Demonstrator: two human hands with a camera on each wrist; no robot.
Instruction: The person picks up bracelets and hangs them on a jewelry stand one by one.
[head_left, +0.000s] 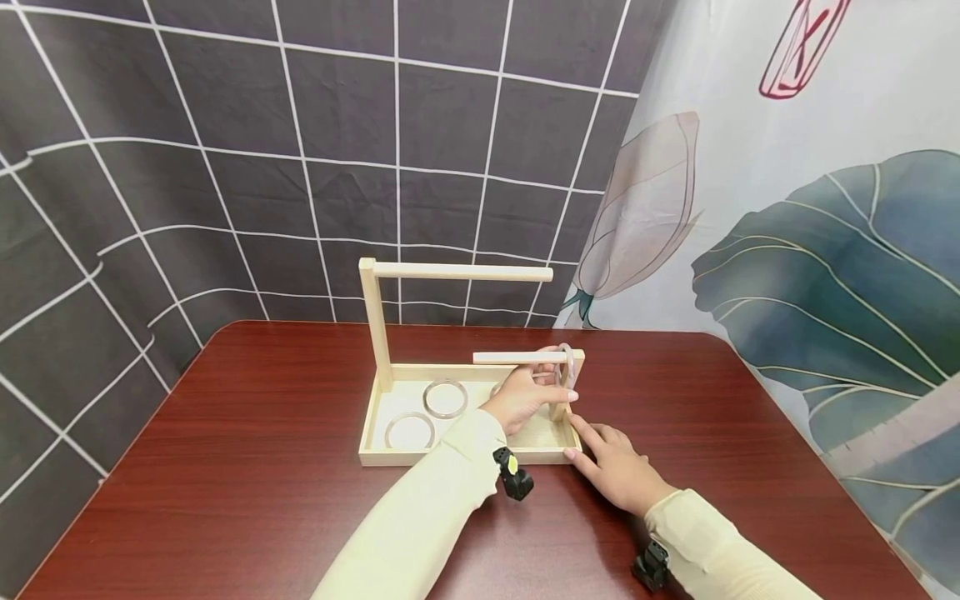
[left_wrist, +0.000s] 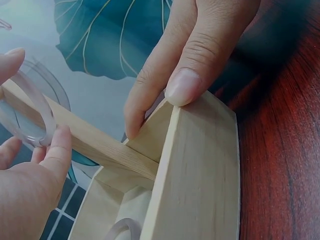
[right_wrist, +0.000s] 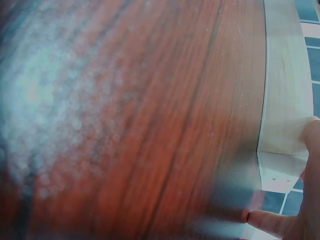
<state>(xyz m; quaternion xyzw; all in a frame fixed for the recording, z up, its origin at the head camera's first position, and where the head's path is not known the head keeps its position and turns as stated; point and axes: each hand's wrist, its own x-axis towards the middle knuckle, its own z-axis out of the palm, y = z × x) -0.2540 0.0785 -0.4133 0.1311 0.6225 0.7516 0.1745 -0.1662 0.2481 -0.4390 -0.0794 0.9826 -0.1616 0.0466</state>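
A wooden stand rises from a shallow tray (head_left: 463, 457), with a long upper bar (head_left: 465, 272) and a shorter, lower bar (head_left: 517, 357). By the lower bar's right end, my left hand (head_left: 519, 396) pinches a pale translucent bangle (left_wrist: 39, 102) between thumb and fingers. The bangle encircles the lower bar close to its post (left_wrist: 107, 145); an overlapping clear curve behind it may be another bangle. My right hand (head_left: 618, 467) rests on the tray's near right corner, its thumb (left_wrist: 185, 85) on the rim and its fingers extended along the side.
Two more bangles, one farther back (head_left: 446, 399) and one nearer (head_left: 409, 432), lie in the tray's left part. The tray stands on a reddish-brown table (head_left: 247, 467). A dark grid-patterned cloth (head_left: 337, 200) hangs behind, and a leaf-printed one (head_left: 825, 275) at right.
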